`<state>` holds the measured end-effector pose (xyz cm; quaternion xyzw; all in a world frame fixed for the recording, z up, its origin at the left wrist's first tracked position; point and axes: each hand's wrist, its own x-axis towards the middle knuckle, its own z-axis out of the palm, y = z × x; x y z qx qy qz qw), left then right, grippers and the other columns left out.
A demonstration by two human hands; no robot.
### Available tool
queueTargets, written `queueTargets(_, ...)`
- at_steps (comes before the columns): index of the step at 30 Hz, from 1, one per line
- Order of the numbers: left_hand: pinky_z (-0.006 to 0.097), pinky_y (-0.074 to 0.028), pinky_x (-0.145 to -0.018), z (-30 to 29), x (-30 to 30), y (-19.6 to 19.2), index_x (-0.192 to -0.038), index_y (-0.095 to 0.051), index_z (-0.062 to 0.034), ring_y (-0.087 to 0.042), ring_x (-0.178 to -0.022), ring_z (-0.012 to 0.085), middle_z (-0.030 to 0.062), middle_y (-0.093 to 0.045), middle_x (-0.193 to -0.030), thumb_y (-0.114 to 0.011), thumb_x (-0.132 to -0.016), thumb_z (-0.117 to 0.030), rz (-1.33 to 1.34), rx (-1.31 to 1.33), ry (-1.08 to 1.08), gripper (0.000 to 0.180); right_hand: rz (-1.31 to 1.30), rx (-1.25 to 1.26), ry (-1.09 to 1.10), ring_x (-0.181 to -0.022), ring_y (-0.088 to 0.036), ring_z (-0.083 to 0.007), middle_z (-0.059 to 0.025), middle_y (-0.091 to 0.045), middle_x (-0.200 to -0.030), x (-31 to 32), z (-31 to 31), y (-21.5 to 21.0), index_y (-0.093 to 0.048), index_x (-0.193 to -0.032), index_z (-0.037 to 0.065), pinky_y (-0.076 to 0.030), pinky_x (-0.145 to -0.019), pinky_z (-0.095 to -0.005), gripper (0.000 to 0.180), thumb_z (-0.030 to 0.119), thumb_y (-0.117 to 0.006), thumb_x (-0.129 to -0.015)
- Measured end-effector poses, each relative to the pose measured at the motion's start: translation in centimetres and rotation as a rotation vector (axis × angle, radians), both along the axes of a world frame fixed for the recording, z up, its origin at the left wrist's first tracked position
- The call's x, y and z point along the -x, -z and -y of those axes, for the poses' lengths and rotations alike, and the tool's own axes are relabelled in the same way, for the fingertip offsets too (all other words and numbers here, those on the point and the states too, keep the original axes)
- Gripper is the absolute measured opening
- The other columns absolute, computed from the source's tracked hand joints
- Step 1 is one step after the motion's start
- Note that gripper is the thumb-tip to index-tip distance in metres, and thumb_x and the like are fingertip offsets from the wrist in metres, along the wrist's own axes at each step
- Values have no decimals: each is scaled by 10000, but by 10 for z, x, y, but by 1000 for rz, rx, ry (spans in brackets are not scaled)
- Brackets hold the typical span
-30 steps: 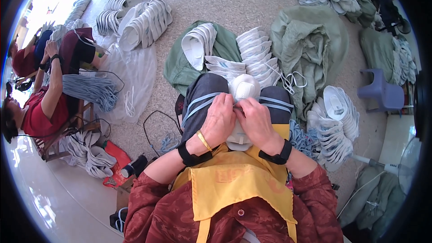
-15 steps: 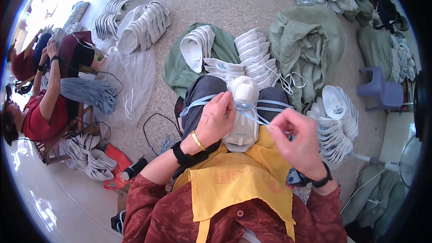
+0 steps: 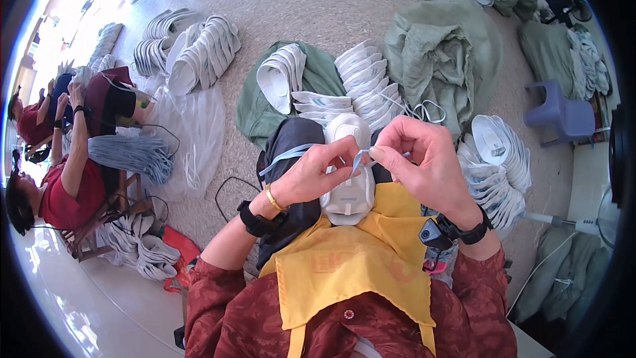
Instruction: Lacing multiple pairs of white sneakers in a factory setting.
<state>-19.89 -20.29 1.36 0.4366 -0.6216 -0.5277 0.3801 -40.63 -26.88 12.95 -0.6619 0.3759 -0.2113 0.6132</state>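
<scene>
A white and grey shoe upper (image 3: pixel 347 204) lies on my lap between my knees, toe end away from me. Over its middle, my left hand (image 3: pixel 317 174) is closed with thumb and fingertips on a light blue shoelace (image 3: pixel 360 158). Close beside it, my right hand (image 3: pixel 424 166) pinches the same lace between thumb and forefinger. A loop of blue lace also runs out to the left over my dark trouser leg. My fingers hide the eyelet part of the upper. A yellow apron (image 3: pixel 344 265) covers my lap nearest to me.
Ahead, stacks of white shoe uppers (image 3: pixel 368 86) lean by green cloth sacks (image 3: pixel 440 59). More uppers (image 3: pixel 493 169) stand at the right, near a purple stool (image 3: pixel 558 113). Co-workers (image 3: pixel 73 172) sit at the left beside a bundle of blue laces (image 3: pixel 132 157) and clear plastic (image 3: pixel 189 136).
My right hand has moved left and up to meet my left hand over the upper. The lace, earlier stretched between them, is now bunched at the fingertips. The view has shifted slightly.
</scene>
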Motion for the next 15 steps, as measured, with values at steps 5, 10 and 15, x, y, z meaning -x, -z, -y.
queueTargets(5,273,-511,-698,-4,6,24,-1063,-569,-15,-600,-781,66,-2,-620,-845,-661,-970,16,-140,-17,-38,134,137,-47,-23,-710,-606,-33,13,-651,-846,3,5,27,-624,-962,20,-494,-636,-211,102,93,-669,-1018)
queueTargets(10,220,-486,-813,-19,-3,39,-1050,-581,-42,-574,-877,30,-29,-609,-971,-659,-1016,-26,-358,-208,-201,87,264,-300,-34,-668,-603,-68,-16,-636,-839,18,-1,37,-546,-982,57,-496,-633,-232,138,144,-606,-1070)
queueTargets(15,205,-439,-719,-64,-58,34,-999,-602,-74,-552,-822,31,-50,-603,-895,-655,-1015,-63,-296,-307,-356,56,-124,-389,104,-550,-488,-57,19,-542,-738,123,7,93,-525,-950,101,-365,-480,-215,150,169,-549,-1081)
